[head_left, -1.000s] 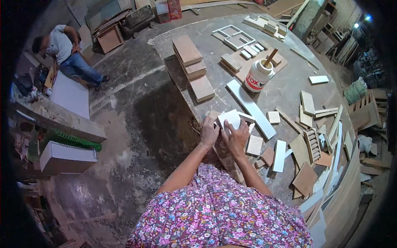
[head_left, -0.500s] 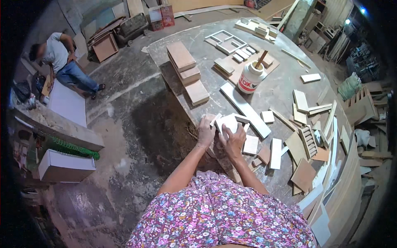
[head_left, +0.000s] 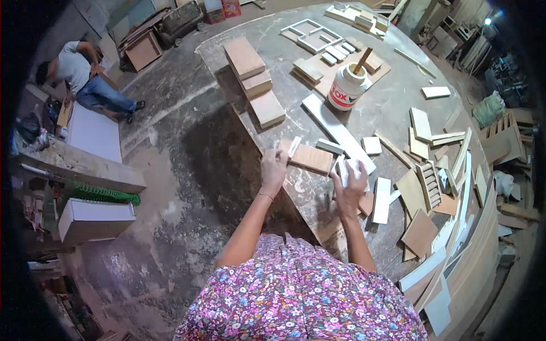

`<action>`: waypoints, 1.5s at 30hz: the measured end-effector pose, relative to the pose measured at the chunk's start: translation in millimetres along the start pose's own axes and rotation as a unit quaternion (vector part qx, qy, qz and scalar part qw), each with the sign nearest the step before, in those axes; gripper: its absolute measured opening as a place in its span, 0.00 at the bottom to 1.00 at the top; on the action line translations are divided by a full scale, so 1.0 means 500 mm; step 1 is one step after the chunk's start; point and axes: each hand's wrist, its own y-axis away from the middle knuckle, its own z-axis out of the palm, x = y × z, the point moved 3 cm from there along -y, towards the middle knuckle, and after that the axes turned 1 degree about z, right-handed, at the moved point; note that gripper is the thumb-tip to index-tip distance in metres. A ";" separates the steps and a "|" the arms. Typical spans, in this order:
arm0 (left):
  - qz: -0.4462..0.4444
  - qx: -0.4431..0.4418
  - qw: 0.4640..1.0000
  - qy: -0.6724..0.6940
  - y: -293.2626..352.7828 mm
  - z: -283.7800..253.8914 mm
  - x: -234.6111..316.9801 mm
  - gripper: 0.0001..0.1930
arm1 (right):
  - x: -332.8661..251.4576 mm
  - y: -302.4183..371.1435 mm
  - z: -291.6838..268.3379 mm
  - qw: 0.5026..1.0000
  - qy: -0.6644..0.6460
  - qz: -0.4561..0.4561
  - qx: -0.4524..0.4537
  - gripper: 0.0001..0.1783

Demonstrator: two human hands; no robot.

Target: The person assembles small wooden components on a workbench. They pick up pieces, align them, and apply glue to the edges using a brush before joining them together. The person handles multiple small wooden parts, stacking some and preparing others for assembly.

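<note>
My left hand [head_left: 274, 172] is closed on the left end of a flat brown wooden block [head_left: 310, 156] at the table's near edge. A thin pale strip [head_left: 294, 146] stands on that block next to my fingertips. To the right, my right hand [head_left: 350, 186] is closed on a small white wooden piece [head_left: 342, 168], partly hidden by the fingers. A short white-edged strip [head_left: 330, 146] lies just beyond the brown block. Past it lies a long white board [head_left: 339, 133], with a small white block [head_left: 371, 145] beside it.
A white glue tub [head_left: 348, 88] with a stick in it stands farther back. Stacked brown blocks [head_left: 254, 82] line the left table edge. A white frame [head_left: 311, 35] lies at the far side. Wood offcuts [head_left: 420, 233] crowd the right. Another person [head_left: 85, 77] bends at far left.
My hands have moved apart: the right went rightward with a white piece, uncovering the brown block. My left hand shifted slightly left. The whole view has also shifted a little.
</note>
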 end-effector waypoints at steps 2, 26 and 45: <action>-0.028 0.005 1.000 -0.003 -0.006 -0.015 0.009 0.12 | -0.018 -0.014 0.063 0.978 -0.175 0.019 -0.115 0.29; -0.003 -0.188 0.982 -0.005 -0.099 -0.008 -0.066 0.14 | -0.095 -0.079 0.287 0.960 0.030 -0.139 -0.243 0.62; 0.213 -0.141 0.966 -0.048 -0.117 -0.040 0.015 0.15 | -0.125 -0.051 0.197 0.992 -0.068 -0.055 -0.091 0.40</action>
